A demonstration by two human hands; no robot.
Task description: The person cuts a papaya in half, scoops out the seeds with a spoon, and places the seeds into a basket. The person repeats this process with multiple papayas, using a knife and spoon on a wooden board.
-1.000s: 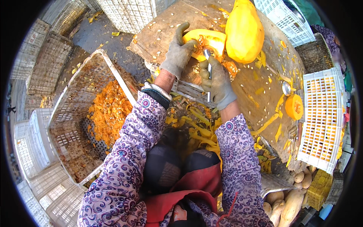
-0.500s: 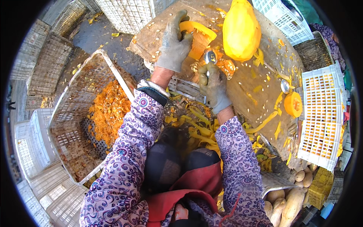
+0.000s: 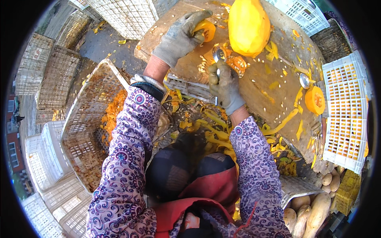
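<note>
My left hand [image 3: 180, 39], in a grey work glove, is closed around a piece of orange pumpkin [image 3: 206, 31] above the wooden board. Its fingers hide part of the piece. In my right hand [image 3: 227, 86], also gloved, is a metal spoon [image 3: 218, 54], its bowl pointing away from me. Scooped pumpkin pulp [image 3: 238, 65] and pale seeds lie on the board beside the spoon. A large peeled yellow pumpkin [image 3: 249, 29] rests just beyond them.
A crate [image 3: 85, 131] holding orange pulp stands at my left. On the board's right lie a second spoon [image 3: 304, 81] and a cut pumpkin end [image 3: 315, 100]. A white crate [image 3: 344, 111] sits at the right, with unpeeled pumpkins [image 3: 315, 214] below. Peel strips [image 3: 216, 137] litter the ground.
My left hand has turned the pumpkin piece, so less of its hollow inner side shows. The spoon stays in my right hand, near the pulp. The whole view has shifted slightly.
</note>
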